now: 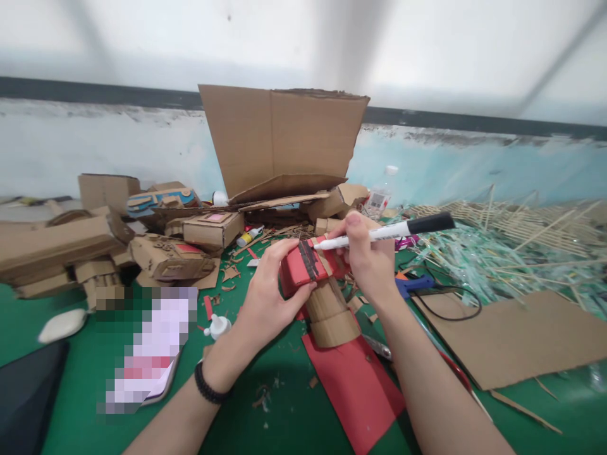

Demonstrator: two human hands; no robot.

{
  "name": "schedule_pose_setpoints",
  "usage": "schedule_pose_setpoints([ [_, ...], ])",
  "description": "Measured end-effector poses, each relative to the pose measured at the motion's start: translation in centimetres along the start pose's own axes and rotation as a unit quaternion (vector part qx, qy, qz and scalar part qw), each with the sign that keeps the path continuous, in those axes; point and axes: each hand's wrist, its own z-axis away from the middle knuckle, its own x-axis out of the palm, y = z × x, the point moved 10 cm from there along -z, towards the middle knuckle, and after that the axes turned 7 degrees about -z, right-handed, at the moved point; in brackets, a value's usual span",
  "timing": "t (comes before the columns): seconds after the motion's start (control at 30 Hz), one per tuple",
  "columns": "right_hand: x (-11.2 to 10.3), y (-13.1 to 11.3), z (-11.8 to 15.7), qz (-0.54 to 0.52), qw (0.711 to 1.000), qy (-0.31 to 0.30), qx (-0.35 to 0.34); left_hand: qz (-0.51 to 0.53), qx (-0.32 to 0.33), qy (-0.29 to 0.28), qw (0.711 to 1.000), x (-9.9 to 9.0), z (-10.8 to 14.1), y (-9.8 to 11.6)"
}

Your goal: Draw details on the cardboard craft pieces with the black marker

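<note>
My left hand (pixel 272 294) is closed round the left end of a cardboard model (pixel 310 265), thumb in front and fingers behind. The model has a red-covered block with a black band across it and a brown cardboard cylinder (pixel 334 319) at its near end. In my right hand (pixel 367 259) is a white marker pen (pixel 386 232) with a black end pointing right. The pen's tip meets the red block beside the black band. A sheet of red card (pixel 353 392) lies beneath the cylinder, partly hidden by it.
Cardboard models (pixel 61 246) and a phone (pixel 152 347) are at left, with a white mouse (pixel 62 325). A glue bottle (pixel 218 327) stands by my left wrist. A large cardboard sheet (pixel 284 139) leans behind. Thin sticks (pixel 512 234), a blue glue gun (pixel 415 285) and flat cardboard (pixel 516 341) lie right.
</note>
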Motion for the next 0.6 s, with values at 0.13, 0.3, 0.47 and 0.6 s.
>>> schedule_pose_setpoints([
  [0.13,0.08,0.11,0.06,-0.009,1.0,-0.006,0.006,0.0,0.002,0.0,1.0,0.01,0.01,0.01],
  [0.3,0.33,0.03,0.08,-0.012,1.0,-0.017,0.005,0.002,0.001,0.002,1.0,-0.01,0.04,-0.07],
  [0.47,0.09,-0.05,0.04,-0.007,1.0,-0.006,0.009,-0.003,0.0,-0.001,1.0,0.01,0.02,-0.05],
  [0.6,0.66,0.13,0.13,-0.017,0.999,-0.038,0.019,-0.004,-0.001,-0.002,1.0,0.03,-0.02,-0.04],
])
